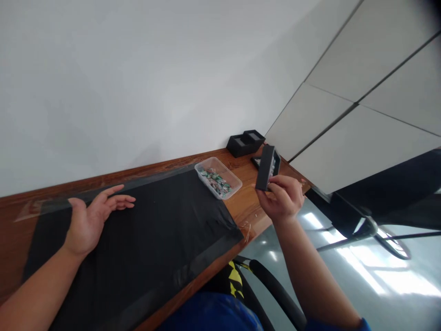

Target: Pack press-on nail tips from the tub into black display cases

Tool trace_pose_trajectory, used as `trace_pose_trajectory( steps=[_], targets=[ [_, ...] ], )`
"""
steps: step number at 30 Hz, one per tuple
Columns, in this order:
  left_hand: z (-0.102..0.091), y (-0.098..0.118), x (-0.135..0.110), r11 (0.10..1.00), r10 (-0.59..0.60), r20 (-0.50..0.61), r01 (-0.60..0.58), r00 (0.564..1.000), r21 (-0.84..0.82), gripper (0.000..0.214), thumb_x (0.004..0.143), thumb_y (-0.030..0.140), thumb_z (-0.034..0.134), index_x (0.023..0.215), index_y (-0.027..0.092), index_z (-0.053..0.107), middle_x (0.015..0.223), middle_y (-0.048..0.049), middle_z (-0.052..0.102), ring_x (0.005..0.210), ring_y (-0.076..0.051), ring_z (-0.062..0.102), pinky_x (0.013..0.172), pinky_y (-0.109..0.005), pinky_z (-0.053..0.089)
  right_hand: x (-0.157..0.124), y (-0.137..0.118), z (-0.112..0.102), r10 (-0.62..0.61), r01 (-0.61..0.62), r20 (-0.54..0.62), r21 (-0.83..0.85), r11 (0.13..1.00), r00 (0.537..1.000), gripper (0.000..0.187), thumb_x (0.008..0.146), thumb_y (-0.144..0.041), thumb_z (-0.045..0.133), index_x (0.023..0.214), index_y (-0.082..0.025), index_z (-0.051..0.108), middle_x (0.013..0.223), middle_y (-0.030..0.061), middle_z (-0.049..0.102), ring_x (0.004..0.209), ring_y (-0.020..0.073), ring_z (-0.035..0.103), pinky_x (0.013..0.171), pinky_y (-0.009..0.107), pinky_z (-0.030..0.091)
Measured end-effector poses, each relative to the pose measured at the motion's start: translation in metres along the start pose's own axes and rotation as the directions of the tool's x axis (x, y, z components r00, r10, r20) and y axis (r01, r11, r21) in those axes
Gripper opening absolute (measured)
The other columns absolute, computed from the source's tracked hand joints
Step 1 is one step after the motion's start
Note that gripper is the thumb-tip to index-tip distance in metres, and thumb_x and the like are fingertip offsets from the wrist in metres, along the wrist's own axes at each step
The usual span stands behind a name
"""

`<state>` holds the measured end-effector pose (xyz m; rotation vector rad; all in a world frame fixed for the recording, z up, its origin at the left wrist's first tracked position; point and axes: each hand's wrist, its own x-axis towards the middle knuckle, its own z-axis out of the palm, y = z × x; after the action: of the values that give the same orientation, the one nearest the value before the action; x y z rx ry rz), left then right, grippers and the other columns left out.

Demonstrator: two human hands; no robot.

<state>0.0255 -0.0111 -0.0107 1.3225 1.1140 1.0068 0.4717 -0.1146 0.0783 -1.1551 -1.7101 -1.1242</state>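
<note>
My right hand grips a small black box by its lower edge, above the right end of the table. The box is tilted on its side, and some pale pieces show at its opening. What exactly they are is too small to tell. Over the black mat, my left hand is held with its fingers stretched out and nothing in it. A clear plastic tub with many small wrapped items, greenish and pinkish, stands between the hands, nearer the right one.
Black boxes sit against the wall at the table's far right corner. A flat dark tray lies partly hidden behind the held box. White cabinets border the right side. A chair armrest is below the wooden table's front edge.
</note>
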Motion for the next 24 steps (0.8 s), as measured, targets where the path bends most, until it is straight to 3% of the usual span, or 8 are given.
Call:
trace_pose_trajectory(
  steps=[4,8,15,24],
  targets=[
    [-0.001,-0.001,0.0,1.0,0.026,0.011,-0.026,1.0,0.012,0.091,0.093,0.077,-0.004,0.131,0.022,0.057,0.107,-0.0125,0.076,0.102,-0.034,0.066,0.102,-0.048,0.044,0.0,-0.007,-0.012,-0.167,0.158,0.048,0.151,0.976,0.985,0.013,0.087,-0.016,0.07,0.096,-0.024,0.065,0.091,0.0048,0.072,0.091,0.0195,0.069,0.079,0.033,0.06],
    [0.0,0.001,0.0,1.0,0.012,-0.004,-0.012,1.0,0.021,0.091,0.091,0.08,0.0,0.126,0.022,0.06,0.105,-0.0132,0.076,0.103,-0.035,0.066,0.101,-0.049,0.043,0.022,-0.021,-0.017,-0.289,0.262,0.062,0.279,0.924,0.955,0.01,0.092,-0.015,0.065,0.098,-0.023,0.069,0.093,0.0047,0.073,0.1,0.0197,0.07,0.081,0.031,0.063],
    [0.003,0.006,-0.002,0.996,0.056,0.017,-0.057,0.998,0.073,0.088,0.09,0.084,0.009,0.117,0.022,0.065,0.103,-0.0143,0.077,0.1,-0.036,0.067,0.096,-0.048,0.045,0.068,-0.033,-0.03,-0.426,0.416,-0.049,0.336,0.845,0.903,0.015,0.093,-0.016,0.066,0.086,-0.028,0.073,0.089,0.0,0.075,0.105,0.0171,0.071,0.084,0.025,0.065],
    [0.004,0.004,0.0,0.995,0.061,0.03,-0.063,0.998,0.071,0.089,0.088,0.087,0.013,0.111,0.022,0.069,0.1,-0.0158,0.077,0.097,-0.036,0.067,0.098,-0.051,0.043,0.083,-0.025,-0.031,-0.511,0.509,-0.075,0.29,0.81,0.856,0.018,0.092,-0.014,0.066,0.085,-0.029,0.074,0.093,0.0002,0.075,0.116,0.0202,0.07,0.084,0.026,0.068]
  ],
)
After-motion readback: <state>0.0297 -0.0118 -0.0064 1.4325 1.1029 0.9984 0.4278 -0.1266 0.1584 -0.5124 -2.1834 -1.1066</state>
